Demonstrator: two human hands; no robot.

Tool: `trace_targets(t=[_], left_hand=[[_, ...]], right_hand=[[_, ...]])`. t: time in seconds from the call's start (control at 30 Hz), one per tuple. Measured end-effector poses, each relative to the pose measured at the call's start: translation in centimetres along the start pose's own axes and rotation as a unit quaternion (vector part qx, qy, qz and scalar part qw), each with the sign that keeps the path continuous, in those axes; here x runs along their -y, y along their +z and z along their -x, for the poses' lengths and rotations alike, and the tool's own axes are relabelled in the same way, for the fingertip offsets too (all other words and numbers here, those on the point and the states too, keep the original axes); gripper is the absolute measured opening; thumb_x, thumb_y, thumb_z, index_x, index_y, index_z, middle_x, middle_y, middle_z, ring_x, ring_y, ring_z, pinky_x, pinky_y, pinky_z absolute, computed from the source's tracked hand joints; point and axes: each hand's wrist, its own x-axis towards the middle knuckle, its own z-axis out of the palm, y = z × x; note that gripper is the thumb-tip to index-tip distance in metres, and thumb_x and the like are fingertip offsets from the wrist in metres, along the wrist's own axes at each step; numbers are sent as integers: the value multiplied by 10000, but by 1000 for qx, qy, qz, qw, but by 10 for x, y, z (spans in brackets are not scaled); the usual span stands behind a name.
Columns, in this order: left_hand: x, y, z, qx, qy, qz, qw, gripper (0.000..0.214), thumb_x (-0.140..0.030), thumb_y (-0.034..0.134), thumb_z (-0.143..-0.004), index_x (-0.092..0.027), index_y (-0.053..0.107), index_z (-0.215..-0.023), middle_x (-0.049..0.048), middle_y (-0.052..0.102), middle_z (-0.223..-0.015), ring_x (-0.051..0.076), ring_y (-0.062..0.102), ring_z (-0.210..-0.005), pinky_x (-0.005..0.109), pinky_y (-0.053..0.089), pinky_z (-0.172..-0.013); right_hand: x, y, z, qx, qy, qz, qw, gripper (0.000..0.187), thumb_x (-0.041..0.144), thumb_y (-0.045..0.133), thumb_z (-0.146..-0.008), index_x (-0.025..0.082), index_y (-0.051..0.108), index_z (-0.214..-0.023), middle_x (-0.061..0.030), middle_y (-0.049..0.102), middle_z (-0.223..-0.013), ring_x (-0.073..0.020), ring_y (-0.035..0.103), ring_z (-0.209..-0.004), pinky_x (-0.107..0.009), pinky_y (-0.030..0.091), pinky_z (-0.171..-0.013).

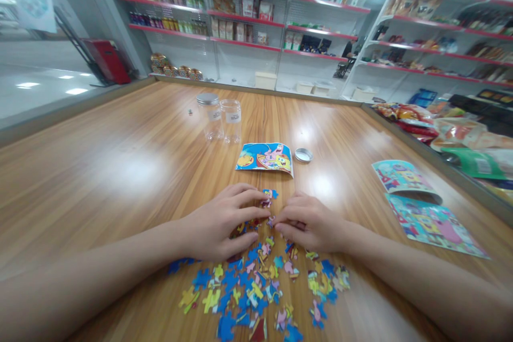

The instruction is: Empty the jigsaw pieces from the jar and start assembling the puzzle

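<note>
Wood-grain table (140, 133), stocked shelves (246, 44) behind it; on it, puzzle pieces (230, 280), left hand (224, 219) loosely spread, right hand (310, 220) curled, grip unclear.

From here I see a wood-grain table (120, 171); puzzle pieces (230, 280) lie scattered on it; cartoon picture sheets (262, 159) and a loose lid (303, 155) lie beyond; two clear jars (211, 126) stand together.
</note>
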Motion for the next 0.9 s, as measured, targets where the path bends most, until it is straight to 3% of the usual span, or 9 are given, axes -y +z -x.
trace_targets(t=[0.07,0.13,0.23,0.33,0.47,0.67,0.8,0.9], left_hand=[[1,0,0,9,-2,-2,1000,426,-308,626,-916,-238,609,-1336,112,532,-1436,317,475,-1301,535,434,-1117],[1,0,0,14,-5,-2,1000,436,-304,619,-918,-241,600,-1348,108,522,-1447,316,467,-1311,538,426,-1126],[1,0,0,12,-5,-3,1000,442,-285,615,-914,-246,595,-1354,106,527,-1443,311,472,-1313,536,427,-1126],[1,1,0,1,2,-3,1000,436,-282,624,-909,-252,604,-1344,108,545,-1424,309,491,-1295,534,443,-1110],[3,2,0,-10,10,0,1000,427,-269,628,-904,-254,610,-1330,110,560,-1405,306,507,-1281,527,456,-1098],[4,2,0,-13,17,-3,1000,404,-262,611,-915,-252,612,-1319,105,557,-1402,303,506,-1281,523,458,-1094],[5,4,1,1,7,-12,1000,398,-277,588,-931,-262,600,-1329,94,534,-1424,302,479,-1309,520,446,-1108],[6,5,2,8,-1,-15,1000,389,-281,583,-936,-266,599,-1324,90,525,-1432,299,472,-1316,517,438,-1115]], right_hand=[[-1,-1,1,-6,40,-64,997,202,276,601,-966,167,718,-842,19,596,-617,-111,509,-580,-283,395,-672],[-4,-2,1,-31,129,-173,976,231,314,630,-951,162,721,-803,19,598,-618,-95,460,-541,-258,358,-583],[-14,-4,1,-135,249,-349,893,248,384,709,-888,147,733,-822,25,552,-601,-92,394,-530,-252,285,-521],[-24,-6,1,-221,266,-399,849,302,448,661,-899,153,701,-843,77,364,-497,-100,326,-510,-268,293,-541],[-23,-10,14,-249,282,-408,832,304,449,667,-882,149,671,-830,93,299,-478,-102,328,-500,-279,323,-557],[8,-28,93,-210,333,-363,844,258,391,735,-864,136,701,-852,20,512,-593,-84,353,-510,-241,220,-482],[28,-44,130,-45,282,-158,945,215,373,705,-888,164,704,-937,-14,574,-714,-124,474,-600,-264,346,-551],[39,-52,125,50,238,-41,969,389,384,781,-826,195,681,-1151,-47,628,-890,-176,580,-786,-309,430,-704]])
